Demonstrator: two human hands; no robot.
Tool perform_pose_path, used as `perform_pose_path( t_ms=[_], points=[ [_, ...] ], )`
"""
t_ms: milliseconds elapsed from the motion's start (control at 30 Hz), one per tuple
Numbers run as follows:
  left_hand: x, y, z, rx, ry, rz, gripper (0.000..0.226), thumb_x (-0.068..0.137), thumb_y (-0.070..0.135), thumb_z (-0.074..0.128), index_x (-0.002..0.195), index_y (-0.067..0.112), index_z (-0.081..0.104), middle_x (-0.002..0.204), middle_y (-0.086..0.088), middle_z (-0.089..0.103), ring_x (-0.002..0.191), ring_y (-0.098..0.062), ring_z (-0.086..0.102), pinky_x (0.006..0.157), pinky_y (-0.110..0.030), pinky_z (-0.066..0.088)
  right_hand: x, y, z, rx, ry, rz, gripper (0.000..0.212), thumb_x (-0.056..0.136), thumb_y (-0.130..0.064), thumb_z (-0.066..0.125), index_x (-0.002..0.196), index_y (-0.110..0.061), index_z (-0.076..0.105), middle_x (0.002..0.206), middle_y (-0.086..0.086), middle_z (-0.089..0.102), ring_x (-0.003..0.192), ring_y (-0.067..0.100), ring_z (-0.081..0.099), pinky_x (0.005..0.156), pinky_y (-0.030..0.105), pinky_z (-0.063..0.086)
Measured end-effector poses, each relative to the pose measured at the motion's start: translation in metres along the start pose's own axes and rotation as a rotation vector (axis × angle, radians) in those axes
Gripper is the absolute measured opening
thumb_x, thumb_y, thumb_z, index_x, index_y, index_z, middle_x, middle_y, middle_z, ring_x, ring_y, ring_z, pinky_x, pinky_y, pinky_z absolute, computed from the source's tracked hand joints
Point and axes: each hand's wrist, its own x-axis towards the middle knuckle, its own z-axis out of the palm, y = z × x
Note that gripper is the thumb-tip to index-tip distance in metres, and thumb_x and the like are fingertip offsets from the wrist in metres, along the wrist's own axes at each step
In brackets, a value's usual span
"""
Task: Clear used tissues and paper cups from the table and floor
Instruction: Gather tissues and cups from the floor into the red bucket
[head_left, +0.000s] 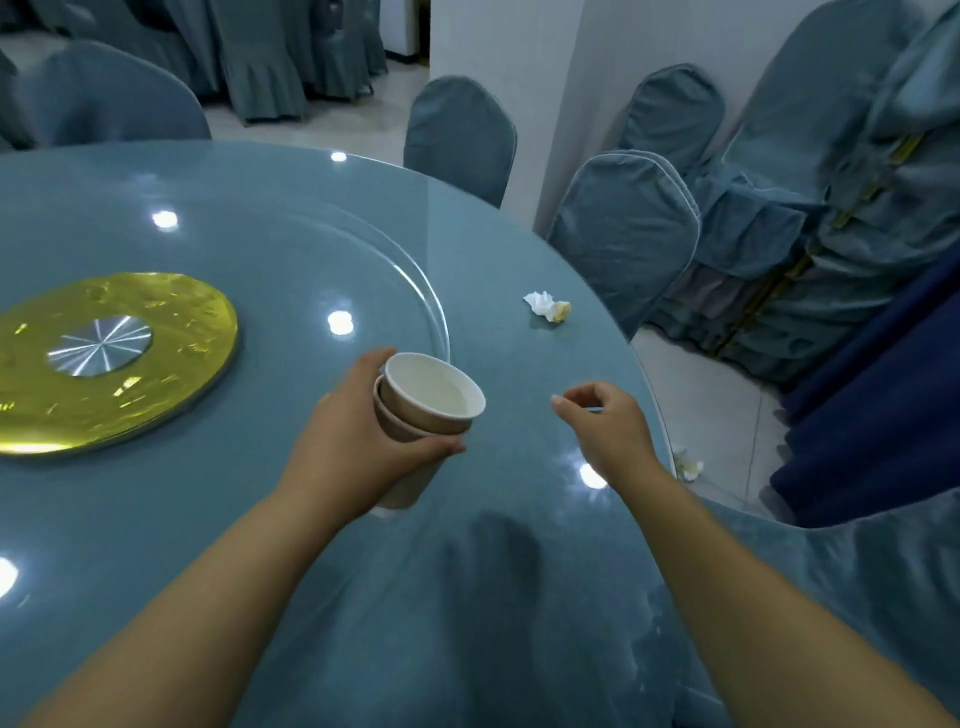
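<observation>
Two nested paper cups (431, 410), brown outside and white inside, are gripped by the left hand (343, 447), whose fingers and thumb are curled round the outer cup. The cups are tilted, their mouths turned up and to the right, and are held just above the glossy blue-grey round bench (498, 270). Whether the base touches the surface cannot be told.

The right hand (602, 426) is held over the bench near its right edge, apart from the cups. Its fingers are loosely curled with the thumb near the forefinger, and nothing is held in it.

A crumpled white tissue (547, 306) with a yellowish stain lies on the bench beyond both hands, near the far right rim. A second crumpled tissue (688, 465) lies on the pale tiled floor (717, 410), just beside the bench edge on the right.

A clear glass turntable (415, 275) covers the middle of the bench, with a gold disc (114, 358) at its centre. Chairs in blue-grey covers (623, 234) are set round the bench, and more covered chairs are stacked at the right (831, 234).
</observation>
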Motion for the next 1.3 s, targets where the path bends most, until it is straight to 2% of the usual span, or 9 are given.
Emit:
perform_pose_path(
  t_ms=[200, 333, 567, 667, 767, 867, 1067, 1200, 1300],
  points=[
    [0.082, 0.013, 0.039, -0.011, 0.057, -0.023, 0.096, 0.049, 0.042, 0.088, 0.131, 0.031, 0.041, 0.112, 0.015, 0.053, 0.102, -0.011, 0.053, 0.084, -0.027, 0.041, 0.125, 0.032, 0.005, -0.177, -0.044, 0.01, 0.035, 0.087, -0.033, 0.063, 0.115, -0.014, 0.057, 0.116, 0.005, 0.058, 0.102, 0.02, 0.056, 0.083, 0.034, 0.049],
    [0.12, 0.018, 0.057, 0.011, 0.075, -0.023, 0.097, 0.05, 0.042, 0.088, 0.133, 0.032, 0.038, 0.112, 0.017, 0.05, 0.1, -0.007, 0.049, 0.083, -0.023, 0.036, 0.197, 0.043, 0.018, -0.391, -0.063, -0.009, 0.059, 0.087, -0.036, 0.062, 0.137, -0.013, 0.04, 0.138, 0.011, 0.041, 0.124, 0.028, 0.044, 0.101, 0.04, 0.04],
    [0.166, 0.014, 0.078, 0.017, 0.084, -0.033, 0.095, 0.047, 0.043, 0.087, 0.129, 0.037, 0.039, 0.097, 0.034, 0.046, 0.097, -0.004, 0.05, 0.075, -0.019, 0.037, 0.284, 0.044, 0.053, -0.612, -0.101, -0.112, 0.077, 0.092, -0.033, 0.055, 0.151, -0.019, 0.007, 0.158, 0.012, 0.003, 0.142, 0.035, 0.011, 0.113, 0.044, 0.022],
    [0.176, 0.011, 0.081, 0.019, 0.092, -0.04, 0.096, 0.046, 0.043, 0.087, 0.129, 0.037, 0.039, 0.097, 0.037, 0.043, 0.096, -0.003, 0.049, 0.08, -0.021, 0.036, 0.305, 0.048, 0.066, -0.703, -0.169, -0.122, 0.07, 0.095, -0.028, 0.048, 0.151, -0.024, 0.006, 0.16, 0.009, 0.001, 0.143, 0.035, 0.013, 0.111, 0.046, 0.026],
    [0.179, 0.007, 0.08, 0.004, 0.094, -0.043, 0.095, 0.046, 0.043, 0.088, 0.128, 0.037, 0.041, 0.1, 0.034, 0.047, 0.093, 0.003, 0.051, 0.077, -0.019, 0.038, 0.311, 0.054, 0.071, -0.815, -0.245, -0.117, 0.047, 0.096, -0.021, 0.045, 0.142, -0.015, 0.035, 0.144, 0.016, 0.038, 0.127, 0.036, 0.042, 0.099, 0.041, 0.038],
    [0.173, 0.006, 0.075, -0.025, 0.091, -0.057, 0.094, 0.047, 0.043, 0.089, 0.127, 0.038, 0.041, 0.102, 0.03, 0.05, 0.096, -0.001, 0.051, 0.08, -0.022, 0.039, 0.296, 0.053, 0.071, -0.783, -0.196, -0.163, 0.03, 0.095, -0.015, 0.044, 0.12, -0.008, 0.059, 0.123, 0.018, 0.057, 0.11, 0.036, 0.054, 0.086, 0.035, 0.043],
    [0.133, 0.006, 0.049, -0.061, 0.122, -0.073, 0.09, 0.048, 0.04, 0.089, 0.125, 0.039, 0.04, 0.107, 0.022, 0.052, 0.097, -0.004, 0.051, 0.08, -0.02, 0.038, 0.214, 0.033, 0.063, -0.386, -0.141, -0.165, 0.026, 0.095, -0.019, 0.051, 0.114, -0.009, 0.066, 0.112, 0.013, 0.067, 0.1, 0.027, 0.06, 0.081, 0.028, 0.043],
    [0.079, 0.003, 0.018, -0.093, 0.154, -0.065, 0.079, 0.049, 0.036, 0.09, 0.106, 0.051, 0.038, 0.093, 0.035, 0.05, 0.087, 0.025, 0.048, 0.069, -0.002, 0.038, 0.135, 0.013, 0.059, -0.194, -0.118, -0.168, 0.021, 0.093, -0.022, 0.056, 0.107, -0.013, 0.068, 0.094, 0.006, 0.066, 0.081, 0.017, 0.056, 0.072, 0.022, 0.038],
    [0.028, -0.007, -0.013, -0.093, 0.203, -0.059, 0.076, 0.049, 0.033, 0.09, 0.104, 0.048, 0.041, 0.093, 0.035, 0.052, 0.086, 0.03, 0.045, 0.068, 0.006, 0.036, 0.065, -0.006, 0.063, -0.054, -0.126, -0.163, 0.015, 0.09, -0.019, 0.059, 0.102, -0.017, 0.069, 0.083, -0.001, 0.063, 0.075, 0.015, 0.056, 0.068, 0.022, 0.039]
  ],
)
